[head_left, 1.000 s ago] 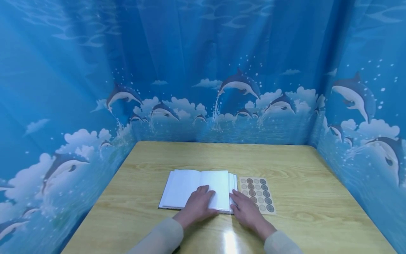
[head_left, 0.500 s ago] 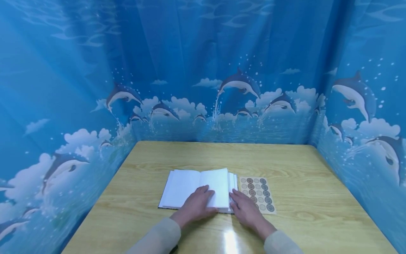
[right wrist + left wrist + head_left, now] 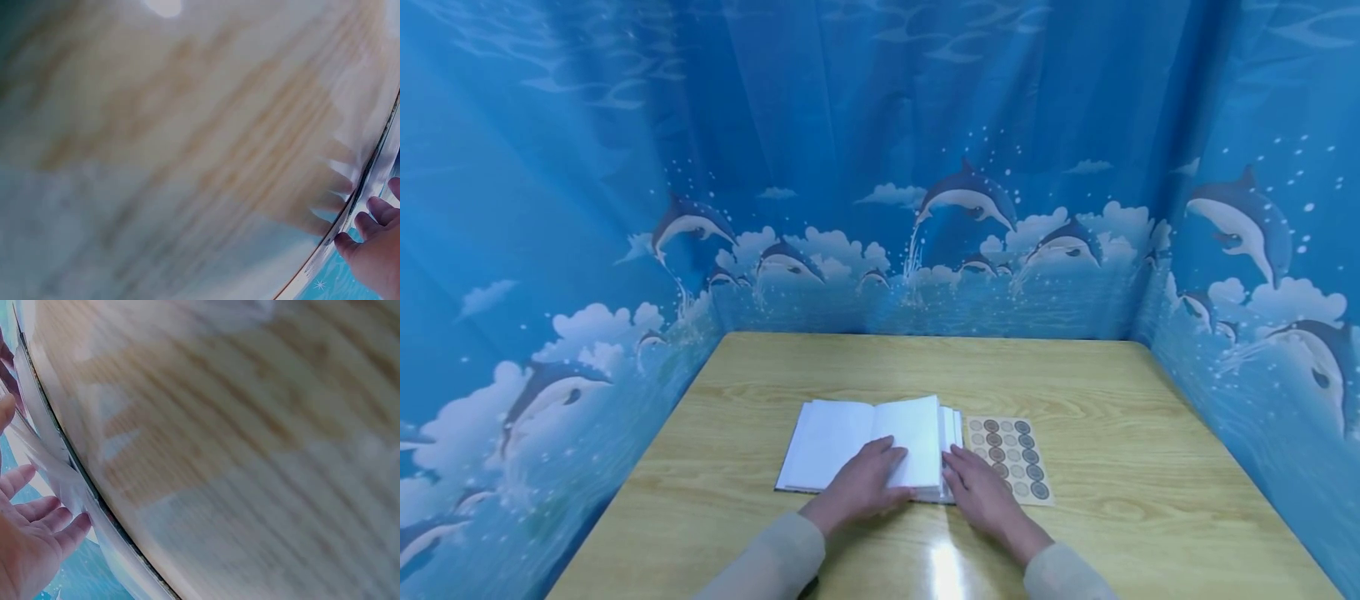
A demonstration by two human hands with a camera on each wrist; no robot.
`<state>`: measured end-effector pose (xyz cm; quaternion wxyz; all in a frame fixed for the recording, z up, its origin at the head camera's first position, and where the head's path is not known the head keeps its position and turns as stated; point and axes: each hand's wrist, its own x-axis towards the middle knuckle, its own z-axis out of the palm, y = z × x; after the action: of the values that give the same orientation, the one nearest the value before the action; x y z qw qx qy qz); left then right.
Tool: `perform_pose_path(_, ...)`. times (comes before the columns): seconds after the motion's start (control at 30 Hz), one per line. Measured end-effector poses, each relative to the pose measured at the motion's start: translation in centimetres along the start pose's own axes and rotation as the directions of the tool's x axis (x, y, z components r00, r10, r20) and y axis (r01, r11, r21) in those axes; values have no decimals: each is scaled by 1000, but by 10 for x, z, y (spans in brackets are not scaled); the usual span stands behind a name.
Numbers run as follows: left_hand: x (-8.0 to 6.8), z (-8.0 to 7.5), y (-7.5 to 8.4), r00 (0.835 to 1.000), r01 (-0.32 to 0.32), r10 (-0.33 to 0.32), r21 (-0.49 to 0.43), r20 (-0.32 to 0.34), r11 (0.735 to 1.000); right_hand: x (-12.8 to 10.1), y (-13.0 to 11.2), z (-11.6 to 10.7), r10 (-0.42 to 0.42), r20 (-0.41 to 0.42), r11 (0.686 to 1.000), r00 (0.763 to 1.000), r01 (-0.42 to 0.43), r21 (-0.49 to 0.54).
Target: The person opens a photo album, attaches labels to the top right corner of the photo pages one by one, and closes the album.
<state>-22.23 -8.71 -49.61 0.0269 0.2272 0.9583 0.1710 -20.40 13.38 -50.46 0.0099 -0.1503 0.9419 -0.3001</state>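
An open white book [image 3: 842, 442] with blank pages lies near the front middle of the wooden table [image 3: 1075, 375]. My left hand [image 3: 867, 481] rests flat on its right-hand page, fingers stretched out. My right hand [image 3: 976, 486] touches the fanned page edges at the book's right side, fingers fairly straight. A tan sticker sheet [image 3: 1009, 458] with rows of round stickers lies just right of the book, beside my right hand. In the left wrist view my left hand's fingers [image 3: 37, 519] lie against the book's edge [image 3: 75, 481]. In the right wrist view my right hand's fingertips [image 3: 365, 228] meet the book's edge [image 3: 369, 178].
Blue curtains printed with dolphins [image 3: 966, 200] and clouds close in the table at the back, left and right. A bright glare spot [image 3: 946, 571] shines on the tabletop between my forearms.
The right-hand page has lifted slightly at its far edge. Both hands stay almost where they were on the book.
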Motion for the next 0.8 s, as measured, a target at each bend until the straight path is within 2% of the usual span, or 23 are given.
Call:
perform_pose_path(0.4, -3, -4, -2, 999, -35, 35, -80, -9, 996, 1, -1, -1, 1, -4, 1000, 1000, -1, -6)
perform_pose_path(0.8, 1, 0, 1, 1000, -13, 13, -42, -17, 999, 1, -1, 0, 8, -13, 1000, 1000, -8, 10)
